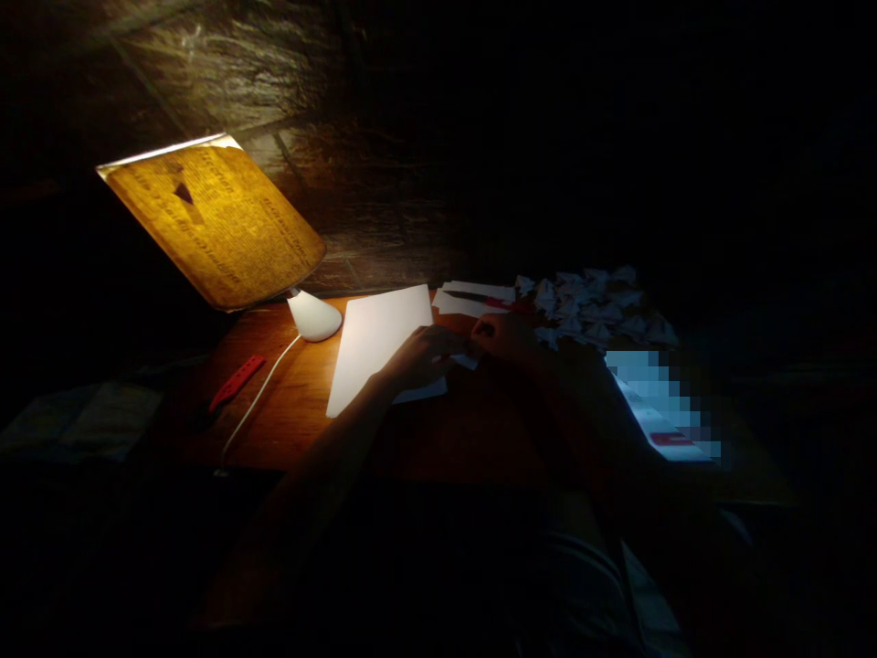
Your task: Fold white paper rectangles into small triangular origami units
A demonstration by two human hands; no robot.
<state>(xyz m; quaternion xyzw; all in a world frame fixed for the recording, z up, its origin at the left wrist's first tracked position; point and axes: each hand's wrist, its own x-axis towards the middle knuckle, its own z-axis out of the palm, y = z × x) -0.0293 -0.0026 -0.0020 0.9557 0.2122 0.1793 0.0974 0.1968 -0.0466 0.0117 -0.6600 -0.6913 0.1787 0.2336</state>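
Note:
Over the wooden table, my left hand (426, 352) is closed at the right edge of a large white sheet of paper (374, 343). Its fingers reach toward my right hand (503, 335), which is curled with thumb and fingertips together. A small white piece of paper (467, 360) shows just below and between the fingers, and both hands appear to pinch it. Its full shape is hidden by the fingers and the dark. Part of the large sheet lies under my left hand and forearm.
A lit lamp (316, 317) with a printed shade stands at left, its white cable (264, 388) crossing the table (301, 429). Left of that lies a red tool (237, 381). Behind my hands are paper strips (466, 306); several folded paper pieces (596, 309) and a glowing screen (650, 420) are at right.

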